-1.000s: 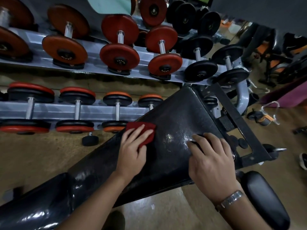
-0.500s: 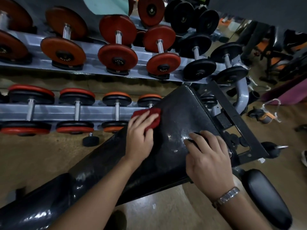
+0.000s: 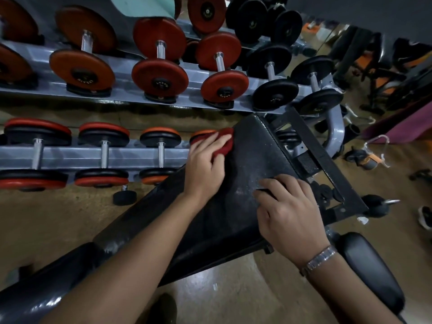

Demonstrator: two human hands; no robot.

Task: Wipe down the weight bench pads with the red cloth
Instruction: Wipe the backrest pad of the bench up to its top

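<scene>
Wiping step in hand, judged partway done. Cloth: red, napped, bunched; sits at the pad's far left edge near the top corner, gripped and pressed down by the left hand.
Pad: black vinyl, long, tapering, inclined; grained and glossy, with pale flecks mid-face.
Right hand: fingers bent, resting on the pad's right side beside the frame. A dark shape lies under the fingertips, so whether it holds anything cannot be told.
Next move, by judgement: draw the cloth across the flecked patch with even pressure, then do the lower pad.
Watch: steel links, right wrist.
Rack: grey steel rails.
Dumbbells: round red or black heads, chrome handles.
</scene>
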